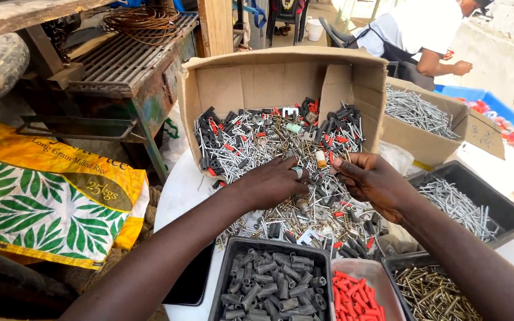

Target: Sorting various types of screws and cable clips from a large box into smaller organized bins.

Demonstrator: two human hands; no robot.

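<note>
The left hand lies palm-down with fingers curled into the mixed pile of screws and plugs spilling from the open cardboard box; whether it grips anything is unclear. The right hand pinches what seems a small screw at its fingertips just beside it. Near the wrists on the bench sit trays of grey plugs, red plugs and brass screws.

A leaf-printed sack lies beside a metal grate (wire coil atop).
</note>
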